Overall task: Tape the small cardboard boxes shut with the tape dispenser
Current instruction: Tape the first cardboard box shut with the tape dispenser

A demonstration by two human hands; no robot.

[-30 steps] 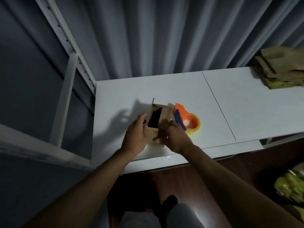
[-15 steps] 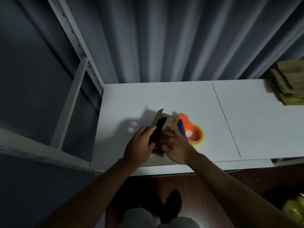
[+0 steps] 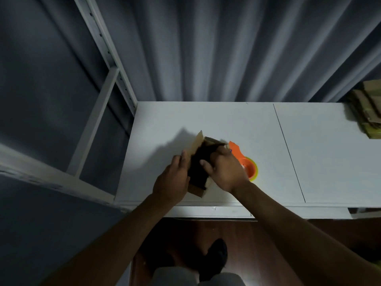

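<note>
A grey curtain [image 3: 206, 48] is hung at twelve o'clock; what may be flattened cardboard [image 3: 369, 112] is stacked at three o'clock.

Open cardboard box [image 3: 199, 162] beside orange tape dispenser [image 3: 246, 162]

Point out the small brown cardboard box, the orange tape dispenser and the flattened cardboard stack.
small brown cardboard box [image 3: 195, 144]: head view, raised left flap.
orange tape dispenser [image 3: 248, 167]: head view, round orange hub.
flattened cardboard stack [image 3: 367, 112]: head view, stack's side.

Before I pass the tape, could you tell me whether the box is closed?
Open: the small cardboard box shows a dark interior and a raised flap.
</note>
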